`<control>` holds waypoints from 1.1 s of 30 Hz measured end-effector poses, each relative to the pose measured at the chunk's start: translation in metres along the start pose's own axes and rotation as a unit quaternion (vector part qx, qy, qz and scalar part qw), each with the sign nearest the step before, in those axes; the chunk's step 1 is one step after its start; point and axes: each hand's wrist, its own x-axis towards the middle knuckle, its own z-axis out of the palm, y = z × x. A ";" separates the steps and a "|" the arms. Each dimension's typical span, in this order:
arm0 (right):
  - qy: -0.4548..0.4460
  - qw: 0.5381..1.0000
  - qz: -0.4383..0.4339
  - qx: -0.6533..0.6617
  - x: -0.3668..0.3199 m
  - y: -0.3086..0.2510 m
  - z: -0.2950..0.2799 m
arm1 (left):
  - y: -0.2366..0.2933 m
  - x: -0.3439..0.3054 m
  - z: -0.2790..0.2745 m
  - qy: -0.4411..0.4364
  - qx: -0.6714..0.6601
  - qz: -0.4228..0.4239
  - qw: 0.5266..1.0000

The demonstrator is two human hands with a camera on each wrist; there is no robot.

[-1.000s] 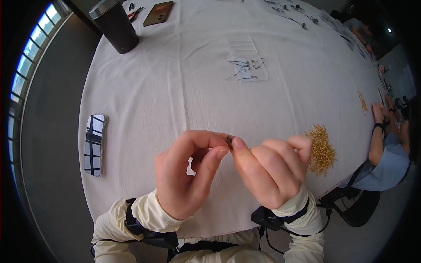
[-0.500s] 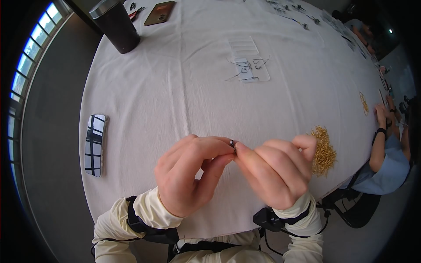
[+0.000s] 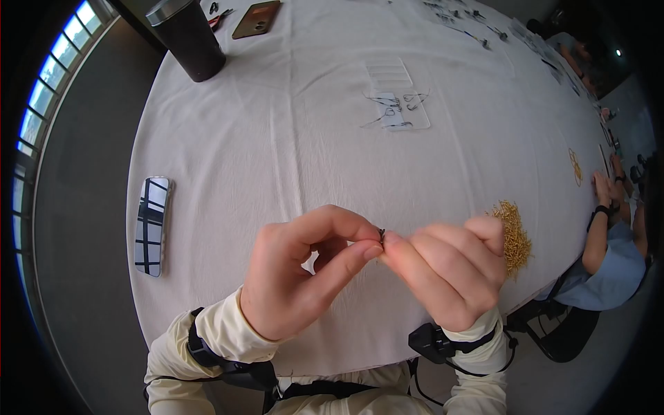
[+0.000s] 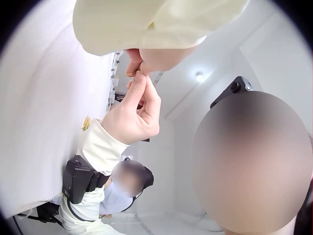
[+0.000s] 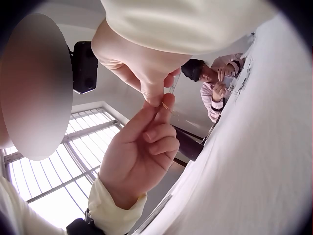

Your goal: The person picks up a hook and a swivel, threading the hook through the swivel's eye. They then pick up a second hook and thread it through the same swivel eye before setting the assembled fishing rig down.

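Both hands meet fingertip to fingertip over the near side of the table. My left hand (image 3: 297, 270) pinches a small dark piece (image 3: 382, 235) between thumb and forefinger. On its right side, my right hand (image 3: 453, 270) pinches at the same spot, with its other fingers folded into the palm. A thin gold-coloured bit (image 5: 167, 106) sticks out between the fingertips in the right wrist view. Fingers cover most of what is held, and I cannot tell its kind. Beside the right hand lies a pile of small gold-coloured metal pieces (image 3: 515, 238).
Ahead stands a clear plastic box (image 3: 389, 71) with several dark wire hooks (image 3: 391, 102). A phone (image 3: 152, 225) lies left; a dark tumbler (image 3: 187, 45) and brown phone (image 3: 256, 19) stand farther back. Gold loops (image 3: 575, 167) lie right, near another person's arm (image 3: 598, 228).
Both hands have shifted slightly to the right, fingertips still together at the small dark piece. The left hand's fingers have bunched and then spread apart again.
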 end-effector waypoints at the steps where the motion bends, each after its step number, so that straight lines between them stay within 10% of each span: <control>1: -0.013 1.000 -0.009 -0.008 0.000 0.000 -0.001 | 0.000 0.000 0.000 -0.002 -0.001 -0.013 1.000; 33: -0.020 0.965 0.156 0.211 -0.001 0.005 0.014 | -0.004 -0.003 0.002 0.025 -0.031 -0.055 0.998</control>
